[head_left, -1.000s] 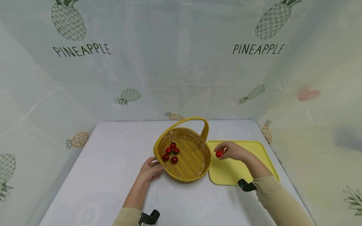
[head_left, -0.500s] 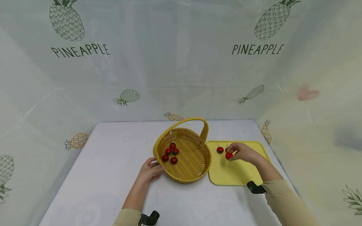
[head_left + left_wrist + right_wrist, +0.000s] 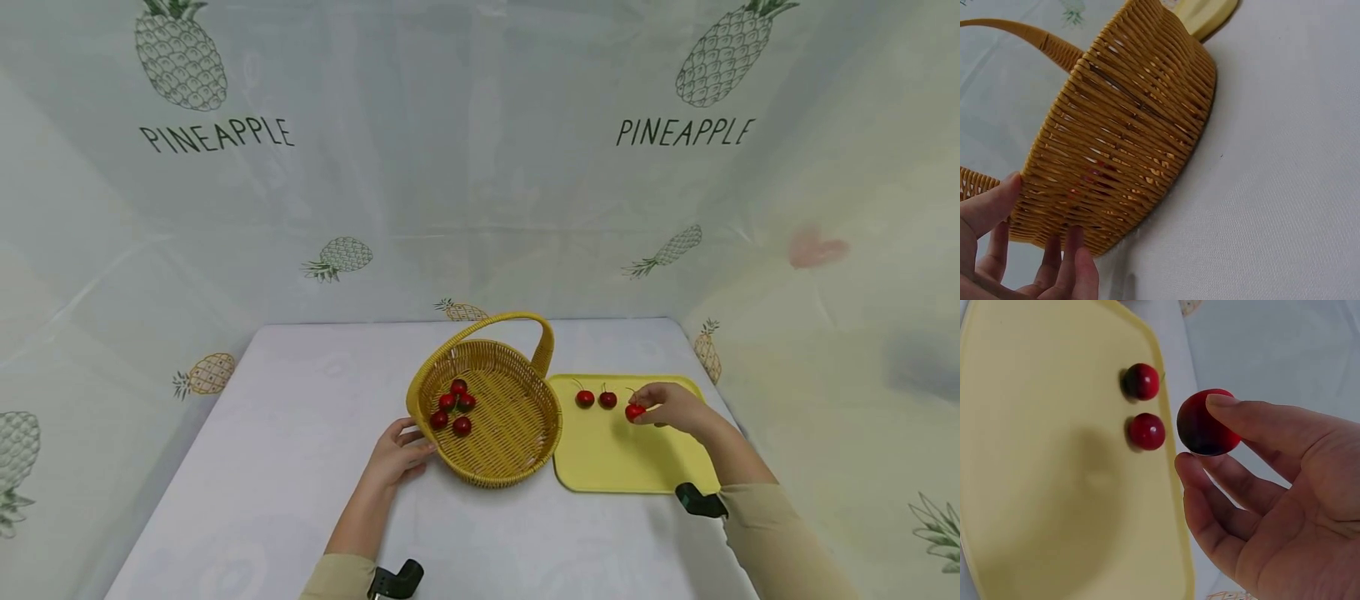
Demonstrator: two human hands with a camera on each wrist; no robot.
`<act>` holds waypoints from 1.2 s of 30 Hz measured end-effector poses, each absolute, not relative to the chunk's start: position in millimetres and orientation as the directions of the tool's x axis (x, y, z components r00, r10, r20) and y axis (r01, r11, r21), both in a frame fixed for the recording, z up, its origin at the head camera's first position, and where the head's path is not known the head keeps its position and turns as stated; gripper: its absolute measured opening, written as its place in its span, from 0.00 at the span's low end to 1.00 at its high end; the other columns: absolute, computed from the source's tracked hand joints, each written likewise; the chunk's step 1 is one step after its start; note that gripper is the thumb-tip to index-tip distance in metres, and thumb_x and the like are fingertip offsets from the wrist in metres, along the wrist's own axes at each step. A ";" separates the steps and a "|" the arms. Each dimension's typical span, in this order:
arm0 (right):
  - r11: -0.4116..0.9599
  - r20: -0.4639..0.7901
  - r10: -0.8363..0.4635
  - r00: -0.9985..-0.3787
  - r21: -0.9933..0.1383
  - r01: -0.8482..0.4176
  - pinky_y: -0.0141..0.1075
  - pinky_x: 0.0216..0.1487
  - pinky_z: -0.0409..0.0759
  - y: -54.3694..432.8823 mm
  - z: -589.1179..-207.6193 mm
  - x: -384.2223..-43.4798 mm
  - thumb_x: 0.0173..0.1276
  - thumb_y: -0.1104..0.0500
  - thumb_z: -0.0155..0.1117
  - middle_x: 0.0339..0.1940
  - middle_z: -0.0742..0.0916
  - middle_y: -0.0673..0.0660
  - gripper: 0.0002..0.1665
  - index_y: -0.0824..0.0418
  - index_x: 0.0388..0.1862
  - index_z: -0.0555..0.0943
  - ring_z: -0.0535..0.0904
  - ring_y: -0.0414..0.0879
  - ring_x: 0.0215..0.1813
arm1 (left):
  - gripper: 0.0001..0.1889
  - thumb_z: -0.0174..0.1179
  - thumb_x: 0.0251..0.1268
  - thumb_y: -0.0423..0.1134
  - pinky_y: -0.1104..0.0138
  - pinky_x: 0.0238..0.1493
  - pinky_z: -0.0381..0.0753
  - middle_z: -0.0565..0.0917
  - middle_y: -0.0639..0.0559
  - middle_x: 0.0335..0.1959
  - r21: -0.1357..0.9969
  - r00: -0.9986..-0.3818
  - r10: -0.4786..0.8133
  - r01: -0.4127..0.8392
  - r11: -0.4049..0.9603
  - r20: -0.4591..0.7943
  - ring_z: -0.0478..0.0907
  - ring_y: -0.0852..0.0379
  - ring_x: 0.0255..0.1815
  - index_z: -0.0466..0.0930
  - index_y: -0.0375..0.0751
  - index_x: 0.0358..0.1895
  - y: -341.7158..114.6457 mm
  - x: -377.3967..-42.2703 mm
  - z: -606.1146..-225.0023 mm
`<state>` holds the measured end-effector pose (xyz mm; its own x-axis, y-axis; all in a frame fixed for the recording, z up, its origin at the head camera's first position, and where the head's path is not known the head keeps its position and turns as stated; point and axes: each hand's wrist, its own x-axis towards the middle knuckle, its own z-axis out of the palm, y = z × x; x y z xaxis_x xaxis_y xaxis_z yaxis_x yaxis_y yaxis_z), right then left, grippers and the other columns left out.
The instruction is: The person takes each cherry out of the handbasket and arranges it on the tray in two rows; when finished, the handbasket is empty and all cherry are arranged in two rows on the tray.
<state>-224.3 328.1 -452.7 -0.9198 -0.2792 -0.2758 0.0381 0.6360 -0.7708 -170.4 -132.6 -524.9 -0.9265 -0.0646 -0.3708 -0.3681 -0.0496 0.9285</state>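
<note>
My right hand (image 3: 670, 407) pinches a dark-red cherry (image 3: 1207, 422) between thumb and fingertips, above the yellow tray (image 3: 615, 467). On the tray's far side lie two more cherries, one (image 3: 585, 398) to the left and another (image 3: 607, 400) closer to the hand. Several cherries (image 3: 462, 426) rest in the left part of a yellow woven basket (image 3: 517, 433). My left hand (image 3: 397, 452) holds that basket by its left side; in the left wrist view the thumb lies at the rim and the fingers touch the outer wall.
An arched handle (image 3: 510, 316) rises over the basket's far side. The tray stands close to the basket's right on a white-covered table (image 3: 300, 400). Behind hangs a pale sheet (image 3: 480, 167) printed with pineapples.
My right hand has moved rightward over the tray, holding a cherry. Two cherries it had been hiding now show on the tray. The left hand and basket stay in place.
</note>
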 end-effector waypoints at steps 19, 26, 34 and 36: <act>0.571 -0.289 -0.138 -0.947 -0.805 0.162 0.47 0.47 0.80 352.2 -485.1 -247.1 0.69 0.66 0.62 0.44 0.85 0.67 0.24 0.81 0.58 0.72 0.83 0.53 0.41 | 0.29 0.70 0.54 0.27 0.55 0.38 0.79 0.76 0.36 0.56 0.927 -0.925 -0.067 -0.371 -0.054 -0.374 0.80 0.51 0.40 0.70 0.37 0.60 -131.4 -169.8 -525.2; 0.557 -0.280 -0.083 -0.956 -0.809 0.188 0.47 0.45 0.81 350.0 -492.2 -253.3 0.69 0.65 0.63 0.47 0.82 0.72 0.28 0.80 0.62 0.67 0.83 0.59 0.42 | 0.30 0.70 0.54 0.27 0.55 0.38 0.79 0.76 0.37 0.55 0.926 -0.923 -0.072 -0.376 -0.044 -0.378 0.79 0.51 0.39 0.70 0.37 0.61 -131.2 -169.6 -522.5; 0.561 -0.280 -0.030 -0.959 -0.799 0.215 0.44 0.41 0.82 342.5 -495.5 -257.1 0.70 0.67 0.62 0.46 0.82 0.73 0.19 0.77 0.53 0.70 0.83 0.59 0.41 | 0.31 0.71 0.54 0.28 0.55 0.39 0.78 0.76 0.36 0.56 0.926 -0.923 -0.073 -0.376 -0.046 -0.378 0.79 0.51 0.39 0.69 0.37 0.61 -130.9 -169.1 -521.8; 0.571 -0.275 -0.022 -0.961 -0.792 0.214 0.44 0.41 0.82 341.2 -497.8 -258.5 0.69 0.67 0.62 0.46 0.82 0.74 0.17 0.77 0.51 0.71 0.83 0.58 0.40 | 0.30 0.71 0.54 0.28 0.55 0.39 0.79 0.76 0.36 0.56 0.926 -0.923 -0.074 -0.374 -0.046 -0.376 0.79 0.51 0.39 0.69 0.36 0.61 -130.8 -169.3 -522.2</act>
<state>-258.5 341.2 -497.8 -0.9611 -0.0216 -0.2755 0.2143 0.5712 -0.7924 -169.3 -130.8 -522.2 -0.9235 -0.0736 -0.3765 -0.3739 -0.0464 0.9263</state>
